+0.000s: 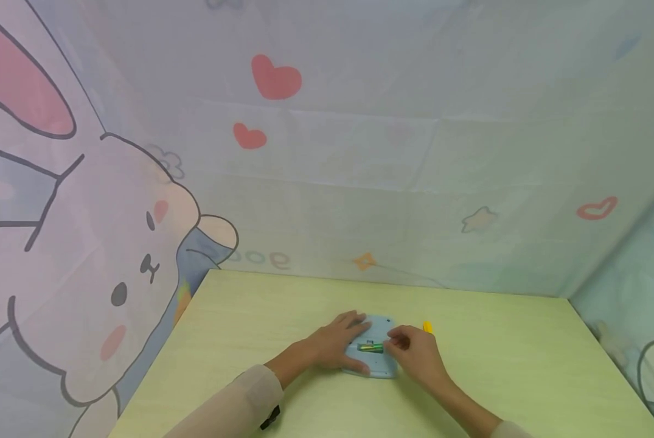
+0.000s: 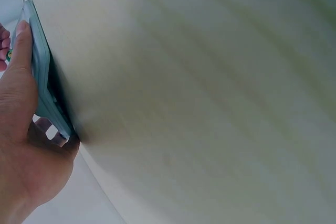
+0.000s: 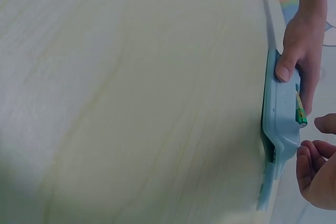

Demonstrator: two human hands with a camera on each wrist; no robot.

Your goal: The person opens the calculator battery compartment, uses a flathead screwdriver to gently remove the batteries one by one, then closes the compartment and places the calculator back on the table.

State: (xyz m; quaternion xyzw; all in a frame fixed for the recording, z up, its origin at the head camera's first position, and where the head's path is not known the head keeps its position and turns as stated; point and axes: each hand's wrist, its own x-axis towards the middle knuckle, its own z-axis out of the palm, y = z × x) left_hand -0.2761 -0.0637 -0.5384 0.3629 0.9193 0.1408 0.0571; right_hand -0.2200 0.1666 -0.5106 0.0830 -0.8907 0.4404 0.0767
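Note:
A flat light blue device lies face down on the table, its back with small screw holes turned up. In the slot in its back sits a green and gold battery, one end tipped up out of the slot in the right wrist view. My left hand holds the device's left side, thumb on the near part and fingers at the far part. At the right edge is my right hand, its bent fingers touching the casing beside the battery. Its thumb stands apart from the fingers, with nothing visible between them.
A small yellow object lies just behind my right hand, partly hidden by it. The pale yellow-green table extends to both sides. Behind it hangs a printed cloth with hearts and a rabbit.

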